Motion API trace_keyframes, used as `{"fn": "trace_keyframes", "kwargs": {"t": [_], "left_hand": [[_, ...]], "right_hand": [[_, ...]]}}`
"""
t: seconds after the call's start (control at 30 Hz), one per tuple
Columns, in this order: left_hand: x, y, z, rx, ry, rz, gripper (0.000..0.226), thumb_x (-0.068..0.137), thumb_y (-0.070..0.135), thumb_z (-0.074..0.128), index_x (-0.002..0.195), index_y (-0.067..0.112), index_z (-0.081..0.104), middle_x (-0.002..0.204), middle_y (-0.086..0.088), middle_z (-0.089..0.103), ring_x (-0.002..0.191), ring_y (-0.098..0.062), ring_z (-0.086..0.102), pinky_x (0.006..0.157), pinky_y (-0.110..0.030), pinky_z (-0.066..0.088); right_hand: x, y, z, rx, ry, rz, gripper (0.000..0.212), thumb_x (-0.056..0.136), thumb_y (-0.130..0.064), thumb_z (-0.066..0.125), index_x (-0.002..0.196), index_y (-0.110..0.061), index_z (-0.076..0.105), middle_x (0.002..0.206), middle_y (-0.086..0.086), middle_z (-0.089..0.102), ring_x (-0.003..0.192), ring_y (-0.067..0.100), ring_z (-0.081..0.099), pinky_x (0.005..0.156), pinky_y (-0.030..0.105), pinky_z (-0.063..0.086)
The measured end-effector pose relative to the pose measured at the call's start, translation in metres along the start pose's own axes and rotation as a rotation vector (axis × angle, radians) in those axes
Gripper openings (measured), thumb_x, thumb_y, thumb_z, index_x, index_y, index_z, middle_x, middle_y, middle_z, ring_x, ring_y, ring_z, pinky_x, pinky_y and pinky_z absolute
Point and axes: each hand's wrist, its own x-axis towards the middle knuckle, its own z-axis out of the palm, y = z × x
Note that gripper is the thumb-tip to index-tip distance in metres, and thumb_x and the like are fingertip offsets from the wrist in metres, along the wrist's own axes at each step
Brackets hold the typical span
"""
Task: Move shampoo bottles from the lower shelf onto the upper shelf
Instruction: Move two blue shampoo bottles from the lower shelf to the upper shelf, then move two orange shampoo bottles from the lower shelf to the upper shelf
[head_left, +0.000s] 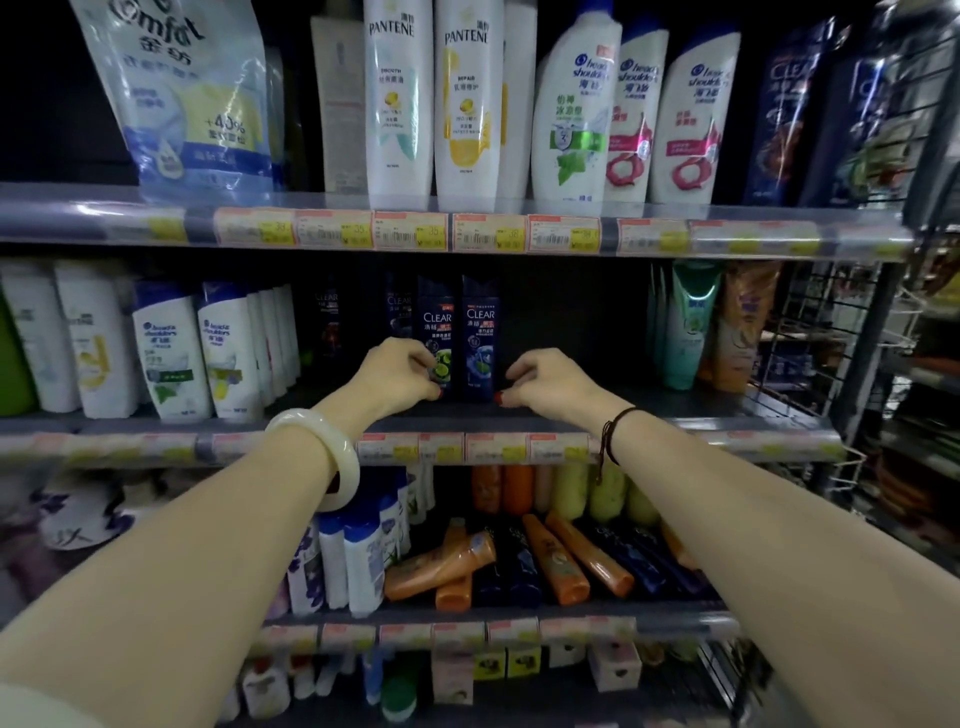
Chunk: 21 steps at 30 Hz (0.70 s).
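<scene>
Two dark blue CLEAR shampoo bottles stand side by side on the middle shelf. My left hand has its curled fingers and thumb on the lower part of the left CLEAR bottle. My right hand is just right of the right CLEAR bottle; its fingers are loosely curled, the thumb tip is at the bottle's base, and nothing is in it. More CLEAR bottles stand further back in the dark. The upper shelf carries Pantene bottles and Head & Shoulders bottles.
White Head & Shoulders bottles fill the middle shelf's left; a teal bottle and an orange bottle stand at its right. Below, orange tubes and dark bottles lie flat. A wire rack borders the right side.
</scene>
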Motion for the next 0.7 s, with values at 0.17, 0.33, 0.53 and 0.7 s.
{"fn": "trace_keyframes", "kwargs": {"t": [0.17,0.33,0.53,0.7], "left_hand": [[-0.028,0.002,0.016,0.128,-0.071,0.065,0.033,0.076,0.006,0.072,0.109,0.005,0.066,0.092,-0.007,0.063,0.087,-0.016,0.058,0.075,-0.023,0.042],[-0.054,-0.011,0.036,0.217,-0.167,0.044,0.034,0.073,0.01,0.075,0.106,0.009,0.067,0.102,-0.006,0.066,0.09,-0.015,0.058,0.076,-0.024,0.043],[-0.081,-0.042,0.067,0.193,-0.281,-0.047,0.035,0.075,0.008,0.074,0.108,0.007,0.065,0.1,-0.006,0.062,0.08,-0.015,0.057,0.065,-0.022,0.046],[-0.092,-0.068,0.09,0.218,-0.32,-0.09,0.037,0.073,0.008,0.072,0.11,0.01,0.067,0.113,-0.007,0.065,0.101,-0.019,0.06,0.082,-0.024,0.046]], "right_hand": [[-0.033,0.003,0.007,-0.162,-0.104,-0.015,0.043,0.078,-0.018,0.074,0.118,-0.008,0.061,0.117,0.01,0.064,0.104,0.022,0.061,0.085,0.03,0.05],[-0.061,0.017,0.024,-0.271,-0.162,0.004,0.039,0.079,-0.021,0.071,0.116,-0.009,0.063,0.115,0.008,0.063,0.102,0.022,0.059,0.083,0.031,0.048],[-0.087,0.047,0.051,-0.27,-0.255,0.052,0.042,0.079,-0.021,0.073,0.117,-0.007,0.062,0.119,0.009,0.063,0.103,0.022,0.06,0.081,0.029,0.049],[-0.095,0.07,0.074,-0.252,-0.326,0.089,0.042,0.079,-0.02,0.073,0.117,-0.005,0.062,0.118,0.01,0.063,0.102,0.022,0.059,0.086,0.032,0.049]]}}
